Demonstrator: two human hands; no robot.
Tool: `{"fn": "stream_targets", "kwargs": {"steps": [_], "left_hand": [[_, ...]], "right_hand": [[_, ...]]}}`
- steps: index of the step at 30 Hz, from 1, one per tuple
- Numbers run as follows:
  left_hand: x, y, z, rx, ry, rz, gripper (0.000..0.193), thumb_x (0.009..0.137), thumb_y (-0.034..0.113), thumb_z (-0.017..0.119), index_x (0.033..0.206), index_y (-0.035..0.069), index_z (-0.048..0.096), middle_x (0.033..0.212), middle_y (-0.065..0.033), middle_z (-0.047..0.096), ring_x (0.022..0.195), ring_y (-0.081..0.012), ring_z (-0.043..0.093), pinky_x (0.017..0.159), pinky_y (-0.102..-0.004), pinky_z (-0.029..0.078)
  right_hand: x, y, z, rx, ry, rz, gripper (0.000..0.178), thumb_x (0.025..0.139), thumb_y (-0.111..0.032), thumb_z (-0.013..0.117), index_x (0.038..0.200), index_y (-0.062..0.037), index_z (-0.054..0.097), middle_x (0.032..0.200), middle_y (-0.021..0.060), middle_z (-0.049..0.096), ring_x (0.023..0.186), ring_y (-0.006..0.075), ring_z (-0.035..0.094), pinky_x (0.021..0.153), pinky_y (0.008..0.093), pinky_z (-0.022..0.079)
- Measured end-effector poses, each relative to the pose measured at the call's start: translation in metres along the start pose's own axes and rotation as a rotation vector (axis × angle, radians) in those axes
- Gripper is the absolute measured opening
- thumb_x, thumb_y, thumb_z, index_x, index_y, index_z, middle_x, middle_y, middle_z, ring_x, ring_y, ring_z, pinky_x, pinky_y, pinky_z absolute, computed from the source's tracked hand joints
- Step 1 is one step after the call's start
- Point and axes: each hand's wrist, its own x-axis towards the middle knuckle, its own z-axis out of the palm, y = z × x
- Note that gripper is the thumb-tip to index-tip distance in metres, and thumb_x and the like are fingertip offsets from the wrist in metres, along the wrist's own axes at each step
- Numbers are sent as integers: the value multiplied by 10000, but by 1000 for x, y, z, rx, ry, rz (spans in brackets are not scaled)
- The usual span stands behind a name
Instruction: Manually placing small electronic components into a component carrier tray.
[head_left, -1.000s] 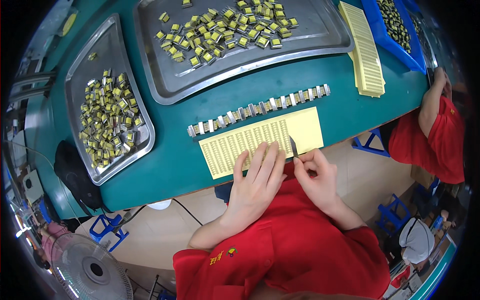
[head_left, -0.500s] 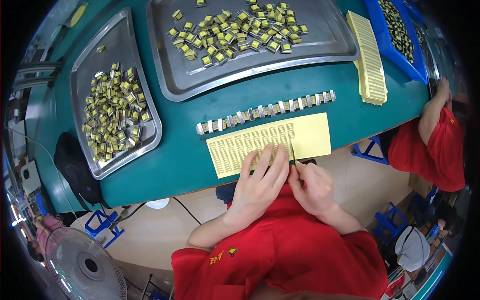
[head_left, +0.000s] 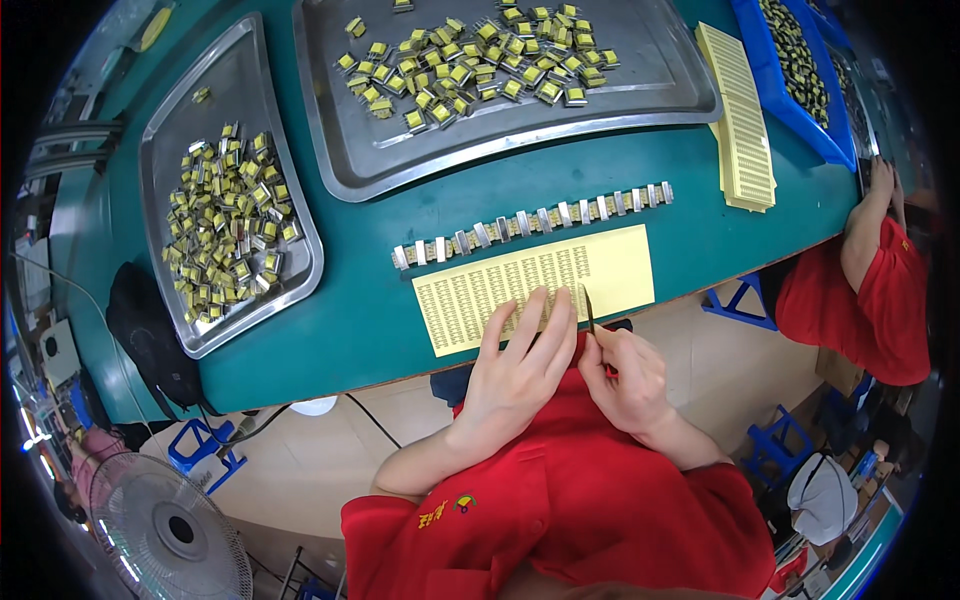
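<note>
A pale yellow sheet of small printed labels lies at the table's near edge, its right part bare of print. My left hand rests on the sheet with its fingers stretched out and a little apart. Just right of it, my right hand pinches dark, slim tweezers. Their pointed tip is over the sheet, by the end of the printed rows; I cannot tell whether it touches a label. Beyond the sheet stands a slanting row of small transformers with silvery bands, set side by side.
Yellow-topped transformers lie heaped in a large metal tray at the back and another metal tray at left. A stack of label sheets and a blue bin are at right. A co-worker's arm reaches in there.
The tweezers have turned slightly in my right hand, their tip now showing broader. The sheet's right end has drawn slightly left. My left hand has stayed put.
</note>
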Motion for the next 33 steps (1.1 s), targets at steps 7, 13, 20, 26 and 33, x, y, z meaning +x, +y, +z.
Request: {"fn": "stream_targets", "kwargs": {"steps": [7,13,20,26,33], "left_hand": [[1,-2,0,3,5,15,430,825,160,685,1213,-3,593,1331,-123,542,1225,-282,512,993,-446,400],[2,-3,-1,-15,58,-3,464,793,225,730,1185,12,601,1269,-136,558,1183,-290,526,982,-434,402],[-10,-18,-3,-205,456,-119,289,726,182,802,925,56,634,1105,-96,590,1063,-290,572,856,-431,448],[-24,-58,-22,-186,611,-289,113,764,-9,693,821,13,598,816,-83,612,923,-314,618,791,-418,441],[-20,-85,-32,-408,589,-533,357,755,-50,746,1037,28,542,1116,-129,660,1093,-339,574,948,-416,446]], "right_hand": [[1,1,-6,36,32,66,142,824,61,684,927,35,590,694,103,640,564,177,619,507,267,465],[15,0,-21,263,43,285,106,847,40,668,917,16,593,670,74,643,535,116,589,492,266,456],[90,9,-32,395,-103,-6,92,885,59,570,946,4,530,860,96,560,826,184,498,764,295,404],[160,-4,-9,594,-312,119,120,887,-35,631,997,7,652,872,60,613,767,134,537,722,254,430],[188,-4,23,614,-707,263,149,890,-78,663,996,13,714,799,40,609,685,94,584,639,243,456]]}}
